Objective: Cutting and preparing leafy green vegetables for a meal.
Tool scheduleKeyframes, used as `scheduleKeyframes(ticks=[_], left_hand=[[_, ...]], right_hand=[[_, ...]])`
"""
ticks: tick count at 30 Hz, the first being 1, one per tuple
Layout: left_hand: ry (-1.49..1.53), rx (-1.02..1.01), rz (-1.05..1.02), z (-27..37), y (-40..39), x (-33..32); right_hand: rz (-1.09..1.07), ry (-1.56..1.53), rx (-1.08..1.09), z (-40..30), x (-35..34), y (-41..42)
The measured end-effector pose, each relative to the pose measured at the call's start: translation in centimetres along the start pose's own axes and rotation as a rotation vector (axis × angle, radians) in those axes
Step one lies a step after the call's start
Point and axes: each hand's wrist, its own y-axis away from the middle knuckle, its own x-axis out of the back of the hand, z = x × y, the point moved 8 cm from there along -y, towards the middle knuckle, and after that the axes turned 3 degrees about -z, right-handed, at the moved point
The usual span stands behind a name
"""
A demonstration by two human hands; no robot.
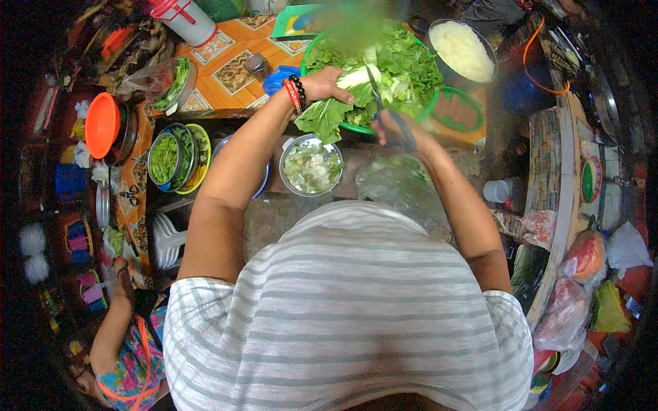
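Observation:
My left hand [326, 86] grips a head of leafy greens [358, 77] with a pale, thick stem, its leaves hanging down over the rim of a green basin. In my right hand [401, 131] is a pair of scissors [374, 87] with dark handles; the blades lie at the pale stem. The green basin [354, 128] is heaped with cut leafy greens [414, 64]. Below its near rim, a metal bowl [310, 165] holds pale and green cut pieces. To the right of that bowl lies a clear plastic bag [396, 177] with greens inside.
A bowl of pale shreds [461, 50] and a green oval basket [457, 109] are right of the basin. Stacked bowls of greens [165, 159] and an orange bowl [102, 126] stand left. Another person's arm [117, 308] shows at lower left. A blurred green patch covers part of the basin's far side.

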Motion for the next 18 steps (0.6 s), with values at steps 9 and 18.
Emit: scheduleKeyframes(ticks=[9, 18], left_hand=[[-0.061, 0.020, -0.065, -1.1, -1.2, -0.1], [-0.386, 0.020, 0.178, 1.6, -0.1, 2.1]], right_hand=[[0.035, 0.027, -0.151, 0.8, 0.7, 0.1], [0.161, -0.097, -0.046, -1.1, 2.2, -0.8]])
